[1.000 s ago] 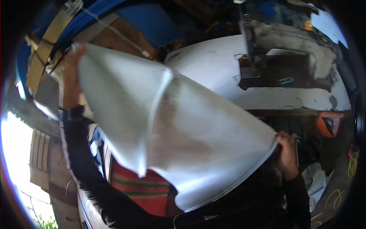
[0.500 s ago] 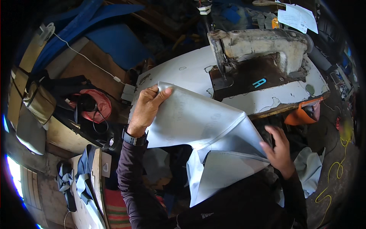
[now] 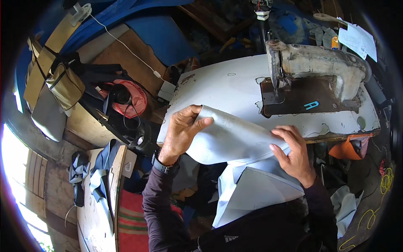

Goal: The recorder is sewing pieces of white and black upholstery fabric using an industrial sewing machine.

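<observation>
A pale grey coated fabric piece [image 3: 235, 130] hangs in front of me, folded over along its top edge, with a seam running across it. My left hand [image 3: 180, 132] pinches its upper left corner between thumb and fingers. At the right end of the fold my right hand [image 3: 294, 155] closes on the fabric, the thumb in front and the fingers at the top edge. Lower down, another flap [image 3: 264, 189] of the grey material lies over my lap. Beyond the fabric stands an old, worn sewing machine [image 3: 323, 61].
The machine sits on a white table [image 3: 226, 90] with chipped edges. A blue clip-shaped piece [image 3: 311, 105] lies on its dark bed. An orange pouch [image 3: 350, 148] hangs below the table edge. Left are a red bag [image 3: 136, 101] and a wooden board [image 3: 119, 164]; yellow cord [image 3: 369, 218] trails on the floor.
My right hand has moved from off the fabric to the fold's right end and closed on it. The fabric's left part now curves. The view has shifted, so the surroundings sit further right.
</observation>
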